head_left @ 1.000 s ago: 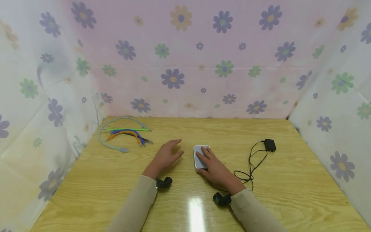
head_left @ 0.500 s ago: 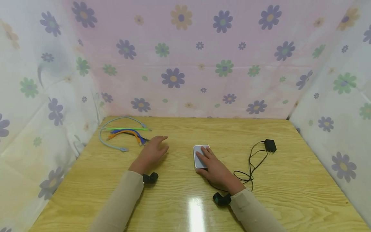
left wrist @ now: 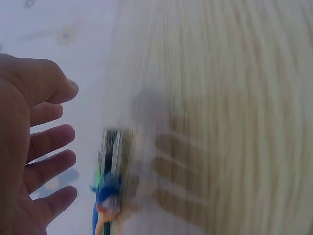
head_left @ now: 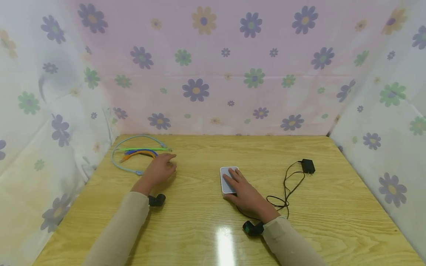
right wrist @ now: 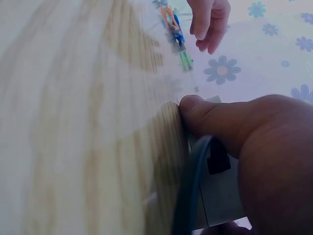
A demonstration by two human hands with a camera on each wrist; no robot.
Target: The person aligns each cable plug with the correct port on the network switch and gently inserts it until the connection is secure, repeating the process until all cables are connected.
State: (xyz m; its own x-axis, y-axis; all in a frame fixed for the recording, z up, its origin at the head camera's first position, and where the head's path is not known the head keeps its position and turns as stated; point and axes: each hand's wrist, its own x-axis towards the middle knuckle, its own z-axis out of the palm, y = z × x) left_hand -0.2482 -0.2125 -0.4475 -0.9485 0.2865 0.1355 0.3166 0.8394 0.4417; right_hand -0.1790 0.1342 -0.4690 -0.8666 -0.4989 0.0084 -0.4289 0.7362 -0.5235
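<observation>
The left hand [head_left: 157, 171] hangs empty in the head view, fingers loosely bent, over the right-hand ends of the blue cable [head_left: 129, 152] and orange cable [head_left: 126, 157]. A second ago it was beside the small white box [head_left: 227, 188]; it has swung left across the counter [head_left: 199, 159] to this bundle, where the green cable [head_left: 161, 149] and light-blue cable [head_left: 139, 172] also lie. The right hand [head_left: 246, 194] has stayed put, its fingers spread over the box's grey top, seemingly steadying it while the work shifts to the cables. To the right, the black cord [head_left: 287, 203] and power adapter [head_left: 307, 166] lie as they were. In the left wrist view, thumb and fingers are relaxed and apart, holding nothing; the cables beyond them are blurred. In the right wrist view, the thumb rests against the box's side near a dark port [right wrist: 217, 164]; whether the cord curving past is plugged in, I cannot tell. Behind, a gap shows between left hand and cables, so none appears gripped yet.
</observation>
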